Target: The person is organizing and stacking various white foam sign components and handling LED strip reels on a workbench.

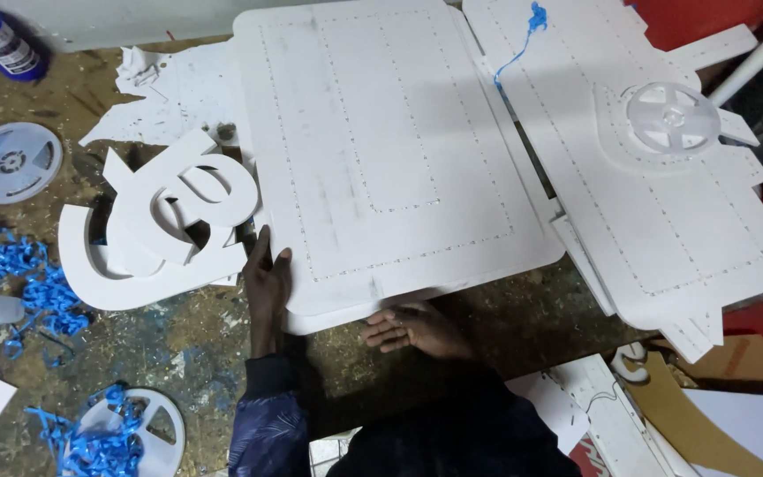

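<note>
A large white rounded board (pixel 381 132) with dotted lines of small holes lies on the worn workbench (pixel 178 353). My left hand (pixel 267 283) grips its near left corner, thumb on top. Palm up, my right hand (pixel 412 327) sits under the board's near edge with fingers tucked beneath it. A second white board (pixel 664 194) with tabs lies to the right, overlapping the first one's edge.
White cut-out letter shapes (pixel 161 230) are stacked left of the board. Empty clear reels lie on the second board (pixel 673 117), at far left (pixel 9 161) and near left (pixel 147 433). Blue strip scraps (pixel 28 283) litter the left. A blue bottle (pixel 0 40) lies top left.
</note>
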